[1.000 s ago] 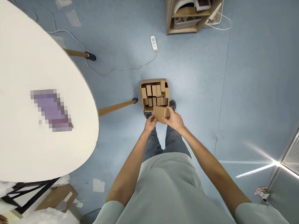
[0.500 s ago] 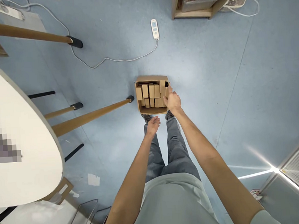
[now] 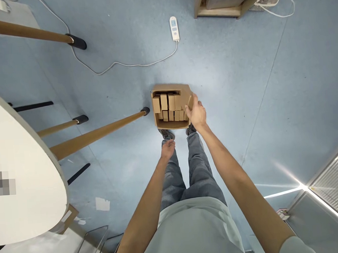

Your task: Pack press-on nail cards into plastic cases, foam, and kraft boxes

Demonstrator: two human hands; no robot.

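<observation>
An open cardboard box (image 3: 171,125) stands on the floor just beyond my shoes, with several small cardboard boxes (image 3: 171,102) packed upright inside in two rows. My right hand (image 3: 198,113) is at its right side, thumb and fingers closed around a small cardboard box (image 3: 190,101) that sticks up and covers the right corner. Part of that small box is hidden by the fingers. My left hand (image 3: 168,148) hangs over my left shin, nearer to me than the open box. Its fingers are loosely bent and nothing shows in them.
A wooden table leg (image 3: 123,123) ends just left of the box, under a white tabletop (image 3: 23,181). Beyond the box, a white handheld controller (image 3: 174,29) lies on the floor with its cable (image 3: 131,64) running left. A wooden shelf unit (image 3: 219,12) stands at the far right.
My right hand has raised the small cardboard box at the right side of the open box, so more of its face shows. My left hand has drawn back toward me, slightly left.
</observation>
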